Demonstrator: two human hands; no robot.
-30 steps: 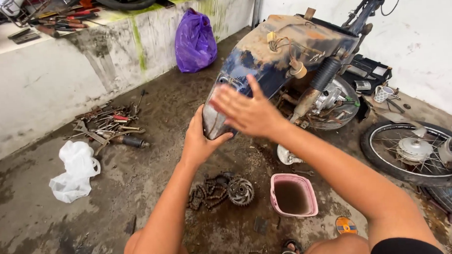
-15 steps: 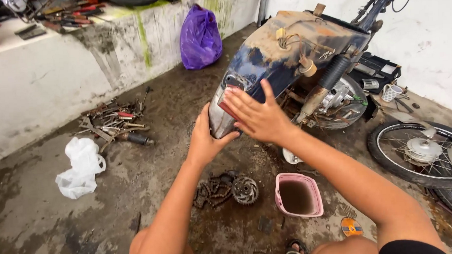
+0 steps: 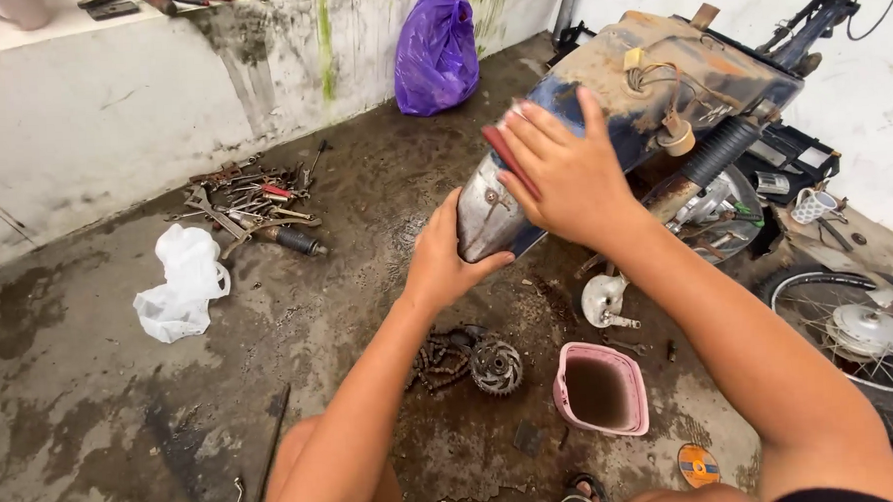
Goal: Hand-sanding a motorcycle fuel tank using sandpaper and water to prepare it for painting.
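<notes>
Head view looks down on a dirty motorcycle body (image 3: 658,85) standing on the wet concrete floor (image 3: 105,392). Left hand (image 3: 447,256) cups the lower rear end of its grey tail panel (image 3: 485,215), grip wrapped around the edge from below. Right hand (image 3: 563,173) lies flat on top of the same panel, fingers spread and closed on nothing. Below the hands lie a chain with sprocket (image 3: 470,359) and a pink tub (image 3: 602,386). Tools (image 3: 252,203) and a white bag (image 3: 180,280) lie well apart to the left.
</notes>
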